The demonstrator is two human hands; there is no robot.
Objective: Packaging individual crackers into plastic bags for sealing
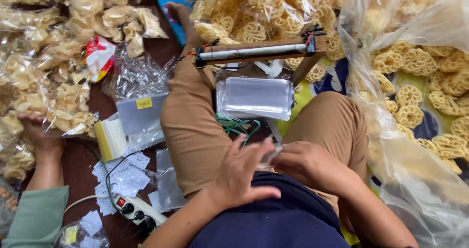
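Left hand [244,172] spread flat, fingers apart, palm down over lap, holding nothing, fingertips near small clear plastic bag [271,156]. Right hand [308,162] curled, pinching that bag at its edge; bag blurred, contents cannot tell, probably empty. Bag sits between both hands, above tan-trousered knees. Ahead on lap: stack of flat clear plastic bags [256,97], just below wooden-framed heat sealer with white bar [259,51]. Green wire [237,126] trailing under stack. Large clear sack of round yellow lattice crackers [420,82] at right, more crackers behind sealer. At left on brown floor: filled cracker packets [58,82], white paper slips [124,175], white power strip with red switch [134,210]. Another person's hand [36,128], green sleeve, resting on packets far left.
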